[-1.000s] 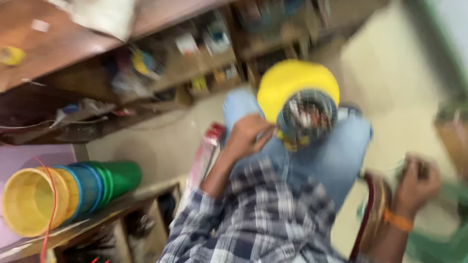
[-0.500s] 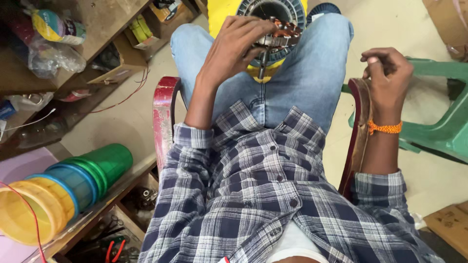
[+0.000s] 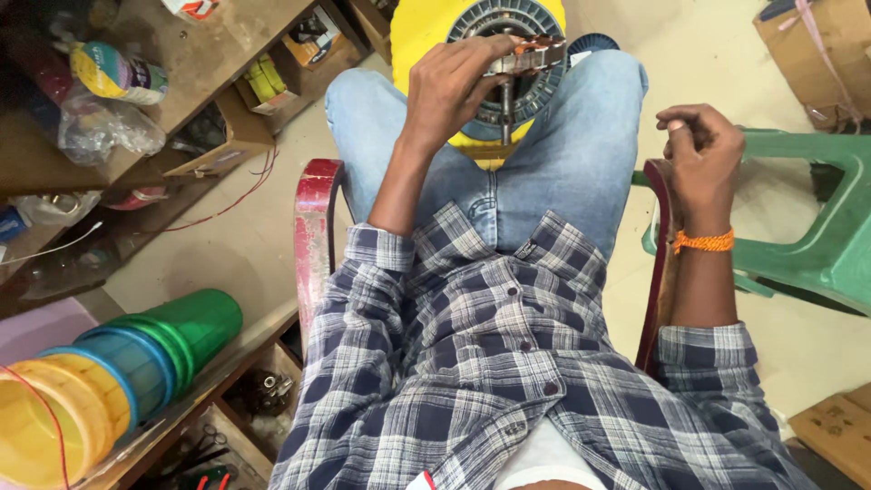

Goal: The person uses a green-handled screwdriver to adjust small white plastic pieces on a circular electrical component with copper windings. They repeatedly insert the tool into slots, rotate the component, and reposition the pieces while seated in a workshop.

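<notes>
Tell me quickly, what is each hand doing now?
Left hand: closed on the round motor part at the knees.
Right hand: fingers curled shut; whether it holds anything cannot be told.

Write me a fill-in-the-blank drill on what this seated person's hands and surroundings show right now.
1. The left hand grips a round motor stator resting on a ____ base between the knees.
2. The right hand wears an ____ wristband.
3. Beside the right hand stands a ____ plastic stool.
4. The nested cups lie on their ____.

Missing words: yellow; orange; green; sides
</notes>
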